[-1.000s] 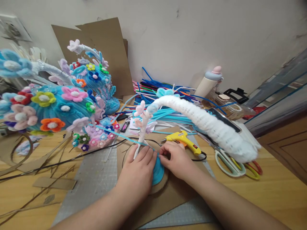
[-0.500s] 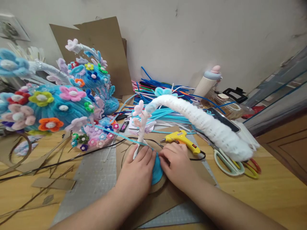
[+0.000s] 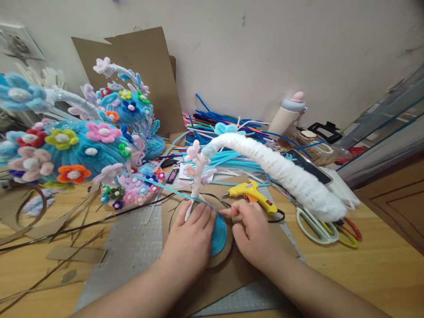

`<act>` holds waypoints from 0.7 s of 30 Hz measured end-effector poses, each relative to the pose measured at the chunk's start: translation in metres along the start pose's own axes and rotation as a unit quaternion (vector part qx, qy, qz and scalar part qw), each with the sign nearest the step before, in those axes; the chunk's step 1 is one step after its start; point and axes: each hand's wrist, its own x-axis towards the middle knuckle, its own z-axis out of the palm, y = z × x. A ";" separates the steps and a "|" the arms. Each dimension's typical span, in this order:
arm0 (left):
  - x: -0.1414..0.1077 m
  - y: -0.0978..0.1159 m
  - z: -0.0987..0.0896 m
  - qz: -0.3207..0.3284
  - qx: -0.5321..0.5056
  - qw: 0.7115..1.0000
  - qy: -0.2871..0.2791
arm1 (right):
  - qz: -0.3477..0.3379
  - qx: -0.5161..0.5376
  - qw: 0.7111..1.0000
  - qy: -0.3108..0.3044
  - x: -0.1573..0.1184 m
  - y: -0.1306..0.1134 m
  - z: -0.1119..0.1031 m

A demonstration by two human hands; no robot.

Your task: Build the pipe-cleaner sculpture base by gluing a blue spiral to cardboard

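My left hand (image 3: 190, 236) lies over the blue pipe-cleaner disc (image 3: 219, 235), its fingers pressed together on it and the thumb beside the foot of a white wrapped stem (image 3: 197, 183). A light blue pipe cleaner (image 3: 160, 183) runs from the upper left to those fingertips. The disc sits on a round cardboard base (image 3: 218, 263), partly hidden by my hand. My right hand (image 3: 253, 227) is at the disc's right side, index finger stretched to its upper edge, thumb apart, other fingers curled. From the stem a thick white fuzzy arch (image 3: 265, 161) bends over to the right.
A yellow glue gun (image 3: 250, 191) lies just beyond my right hand. Scissors (image 3: 316, 227) and a phone (image 3: 306, 165) are at the right. Flower-covered blue pieces (image 3: 84, 154) stand at the left. Many pipe cleaners (image 3: 228, 157) are piled behind. Cardboard (image 3: 212, 293) covers a cutting mat (image 3: 122, 247).
My right hand has drawn back a little to the right, its index finger now stretched out, uncovering more of the blue disc. My left hand stays in place.
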 end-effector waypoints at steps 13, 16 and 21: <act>-0.002 0.001 0.001 0.002 0.002 1.000 0.002 | 0.094 0.122 0.988 0.012 -0.002 0.006 0.005; -0.002 0.001 0.001 0.003 0.001 1.000 0.006 | 0.065 0.087 0.994 0.004 -0.002 0.004 0.006; -0.002 0.002 0.001 0.006 -0.002 1.000 0.003 | -0.033 0.014 0.999 0.040 -0.005 -0.001 0.007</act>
